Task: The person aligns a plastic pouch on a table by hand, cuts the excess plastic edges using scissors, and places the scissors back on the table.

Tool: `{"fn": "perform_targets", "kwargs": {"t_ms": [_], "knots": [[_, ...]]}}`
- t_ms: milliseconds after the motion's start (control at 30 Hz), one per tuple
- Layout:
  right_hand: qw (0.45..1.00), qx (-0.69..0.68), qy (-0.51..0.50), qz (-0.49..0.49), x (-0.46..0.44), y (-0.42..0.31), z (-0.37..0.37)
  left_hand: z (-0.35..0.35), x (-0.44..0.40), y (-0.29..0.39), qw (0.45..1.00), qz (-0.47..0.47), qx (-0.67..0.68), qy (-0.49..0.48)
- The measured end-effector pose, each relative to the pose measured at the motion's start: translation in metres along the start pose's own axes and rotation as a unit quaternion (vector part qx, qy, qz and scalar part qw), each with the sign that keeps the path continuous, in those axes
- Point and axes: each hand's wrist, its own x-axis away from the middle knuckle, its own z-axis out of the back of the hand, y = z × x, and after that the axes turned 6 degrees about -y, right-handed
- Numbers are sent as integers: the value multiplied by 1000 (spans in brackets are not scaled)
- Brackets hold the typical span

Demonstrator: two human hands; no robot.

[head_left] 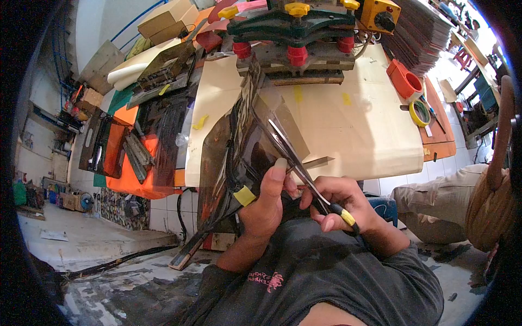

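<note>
My left hand [265,201] is closed, thumb up, on a bundle of dark, see-through plastic sheet [217,157] that rises in front of me. A small yellow piece of tape [244,195] sticks to the sheet beside my thumb. In my right hand [348,198] is a pair of long scissors [304,176] with black and yellow handles. The blades point up and left, lying against the sheet's right edge. My fingers partly hide the handles, and I cannot tell whether the blades are touching the plastic or only crossing in front of it.
Behind the sheet, cream paper [375,125] covers the table under a dark clamp press [293,43] with red and yellow knobs. At right lie a red tape dispenser [402,79] and a yellow tape roll [420,112]. Metal pieces [138,155] rest on orange material at left. A person's leg [435,201] is close on my right.
</note>
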Motion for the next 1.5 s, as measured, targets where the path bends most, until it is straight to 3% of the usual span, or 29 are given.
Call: {"fn": "perform_targets", "kwargs": {"t_ms": [733,800,1033,1100,1300,1500], "knots": [[1000,-5,13,-23,3,-2,0,-3,0,1,999,-34,1,18],[1000,-2,14,-25,4,-1,0,-2,2,0,1000,4,-13,15],[999,17,14,-29,5,-4,1,-1,3,2,999,7,-43,9],[999,15,16,-30,6,-4,1,-3,6,9,998,54,-36,-4],[999,28,9,-37,7,-9,2,7,9,1,997,70,26,-33],[999,15,8,-48,8,-9,4,-2,5,7,997,78,1,-16]]}}
